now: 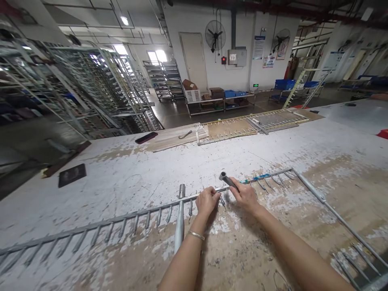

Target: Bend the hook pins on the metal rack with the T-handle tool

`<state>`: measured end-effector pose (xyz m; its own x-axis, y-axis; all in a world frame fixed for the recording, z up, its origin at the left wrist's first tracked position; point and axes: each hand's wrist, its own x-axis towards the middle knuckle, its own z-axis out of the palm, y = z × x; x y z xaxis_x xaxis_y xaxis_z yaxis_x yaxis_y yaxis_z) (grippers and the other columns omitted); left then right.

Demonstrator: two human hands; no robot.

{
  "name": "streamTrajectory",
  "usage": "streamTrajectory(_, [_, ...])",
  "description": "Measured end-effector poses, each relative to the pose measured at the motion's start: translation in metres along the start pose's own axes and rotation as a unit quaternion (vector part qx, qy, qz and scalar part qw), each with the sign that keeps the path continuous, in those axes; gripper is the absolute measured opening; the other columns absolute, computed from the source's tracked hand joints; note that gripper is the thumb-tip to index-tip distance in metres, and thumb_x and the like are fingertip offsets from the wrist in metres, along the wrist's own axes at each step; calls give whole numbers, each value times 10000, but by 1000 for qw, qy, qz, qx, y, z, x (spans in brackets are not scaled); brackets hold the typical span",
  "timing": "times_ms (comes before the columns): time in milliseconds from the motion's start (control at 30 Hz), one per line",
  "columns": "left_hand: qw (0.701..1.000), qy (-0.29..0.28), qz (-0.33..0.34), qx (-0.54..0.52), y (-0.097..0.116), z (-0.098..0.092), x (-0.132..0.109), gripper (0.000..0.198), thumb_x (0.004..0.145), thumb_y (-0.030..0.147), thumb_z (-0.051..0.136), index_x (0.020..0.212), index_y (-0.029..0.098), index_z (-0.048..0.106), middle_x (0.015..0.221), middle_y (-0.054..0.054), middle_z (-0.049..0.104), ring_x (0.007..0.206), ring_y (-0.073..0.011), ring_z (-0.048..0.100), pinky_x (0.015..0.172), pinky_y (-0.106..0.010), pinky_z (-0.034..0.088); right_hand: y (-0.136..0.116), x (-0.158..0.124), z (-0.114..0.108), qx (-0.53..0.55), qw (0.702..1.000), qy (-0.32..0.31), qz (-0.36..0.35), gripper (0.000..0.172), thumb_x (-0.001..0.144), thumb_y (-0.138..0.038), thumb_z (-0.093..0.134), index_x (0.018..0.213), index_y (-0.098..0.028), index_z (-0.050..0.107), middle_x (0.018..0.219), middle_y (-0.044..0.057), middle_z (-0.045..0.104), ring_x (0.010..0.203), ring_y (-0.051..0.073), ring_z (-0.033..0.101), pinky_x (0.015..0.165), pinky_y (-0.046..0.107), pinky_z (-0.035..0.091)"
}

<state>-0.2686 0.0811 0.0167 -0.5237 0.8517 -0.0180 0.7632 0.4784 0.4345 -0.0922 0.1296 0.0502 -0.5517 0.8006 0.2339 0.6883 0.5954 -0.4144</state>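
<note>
A long metal rack bar (133,215) with several short pegs lies across the worktable in front of me. My left hand (208,201) is closed in a pinch at the bar, its fingertips on a thin wire hook (222,201); the fingers partly hide it. Just to its right, my right hand (245,196) grips a grey metal tool with a round hollow end (224,176), held above the bar. Its shaft disappears under my fingers. Blue marking (261,177) shows on the bar right of this hand. A thicker tube (179,222) crosses the bar to the left.
Toward the far edge lie a wrench (185,135), a phone (146,138) and another hooked frame (227,139). A dark flat plate (72,175) rests at left. The rack's side bar (309,186) runs along the right. Tall racks (100,81) stand beyond the table.
</note>
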Motion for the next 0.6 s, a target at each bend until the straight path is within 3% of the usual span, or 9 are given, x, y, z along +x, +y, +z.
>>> streamTrajectory(67, [1000,-1,-2,0,0,0,0,206,766,468,646,776,262,649,801,11,713,795,-182,639,594,-246,305,0,2,-2,-24,1000,-15,5,444,995,-391,347,1410,-271,453,1086,59,725,935,212,673,733,249,420])
streamTrajectory(167, [1000,-3,-1,0,1,0,0,204,766,460,643,765,256,644,806,6,713,797,-182,635,599,-246,310,1,5,-5,-62,996,-58,28,386,973,-415,405,1296,-286,573,922,53,753,834,234,688,676,263,413])
streamTrajectory(333, [1000,-2,-1,-5,2,-1,0,207,767,460,640,772,253,649,802,1,711,808,-185,640,602,-251,309,0,5,-10,-46,999,-7,11,448,1010,-396,308,1427,-283,424,1044,48,734,912,202,677,721,246,414])
streamTrajectory(500, [1000,1,-4,1,2,-1,0,208,764,456,651,767,248,638,796,2,709,815,-190,646,595,-253,311,0,1,-12,-77,996,-50,10,381,971,-404,412,1294,-285,575,907,50,755,822,225,688,682,261,417])
streamTrajectory(600, [1000,1,-1,-4,3,-1,0,209,768,456,651,783,248,646,822,-2,712,826,-188,647,616,-252,331,0,1,-10,-41,999,-15,8,422,993,-410,352,1379,-303,487,983,43,746,877,218,684,708,255,419])
